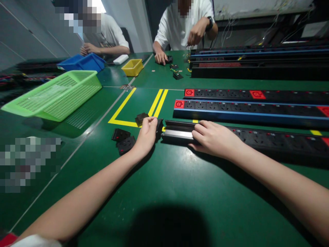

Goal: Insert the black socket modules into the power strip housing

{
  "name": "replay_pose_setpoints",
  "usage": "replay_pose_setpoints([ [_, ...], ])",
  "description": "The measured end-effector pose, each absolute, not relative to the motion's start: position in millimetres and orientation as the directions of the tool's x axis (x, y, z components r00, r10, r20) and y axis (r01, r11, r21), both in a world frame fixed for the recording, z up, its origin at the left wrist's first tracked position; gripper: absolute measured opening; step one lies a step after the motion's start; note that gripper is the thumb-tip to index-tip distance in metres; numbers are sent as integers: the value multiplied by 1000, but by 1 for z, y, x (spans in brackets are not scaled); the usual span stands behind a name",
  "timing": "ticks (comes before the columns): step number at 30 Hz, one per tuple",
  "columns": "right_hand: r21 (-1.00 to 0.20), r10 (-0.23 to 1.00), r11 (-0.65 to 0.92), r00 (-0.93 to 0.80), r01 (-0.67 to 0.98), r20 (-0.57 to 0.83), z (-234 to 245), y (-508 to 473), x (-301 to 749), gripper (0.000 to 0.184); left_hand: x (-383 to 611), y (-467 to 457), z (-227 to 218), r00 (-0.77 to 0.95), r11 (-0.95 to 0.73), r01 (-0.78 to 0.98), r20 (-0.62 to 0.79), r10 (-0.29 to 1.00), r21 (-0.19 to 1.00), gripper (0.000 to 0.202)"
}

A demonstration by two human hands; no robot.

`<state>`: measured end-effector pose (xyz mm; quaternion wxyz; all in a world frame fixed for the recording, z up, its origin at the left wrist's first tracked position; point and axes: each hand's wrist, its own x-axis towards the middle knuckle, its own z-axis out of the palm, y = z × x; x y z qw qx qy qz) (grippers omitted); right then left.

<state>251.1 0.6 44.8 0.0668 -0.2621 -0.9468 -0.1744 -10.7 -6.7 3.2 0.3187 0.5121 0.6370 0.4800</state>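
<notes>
A long black power strip lies across the green table in front of me, its open metal end pointing left. My right hand lies over the strip near that end, fingers curled and pressing on the housing. My left hand is closed on a small black socket module held right at the strip's open end. Three more black modules rest close by: one just beyond the left hand and two to its left.
Two finished strips with red switches lie behind, with more stacked at the back right. A green mesh basket, blue bins and a yellow bin stand at the left. Two people in white shirts work at the far side.
</notes>
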Motion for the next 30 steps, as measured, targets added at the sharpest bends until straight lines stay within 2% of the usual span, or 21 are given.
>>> replay_pose_setpoints([
  [4,299,467,801,-854,518,228,44,1,251,30,-10,-5,3,-223,-2,326,79,972,945,30],
  [8,300,471,802,-855,517,217,44,2,251,30,-12,-4,2,-185,-32,297,90,979,954,32],
  [14,296,482,797,-850,526,211,44,1,251,32,-13,-3,1,-218,-27,266,87,972,964,30],
  [19,303,484,795,-850,526,209,46,0,251,32,-12,-3,-1,-171,-60,316,119,978,947,31],
  [24,300,495,794,-849,528,186,46,0,251,32,-6,-5,-4,-210,-57,347,137,968,936,34],
  [30,299,507,788,-843,537,178,46,-1,250,32,9,-12,3,-161,-59,490,157,974,870,37],
])
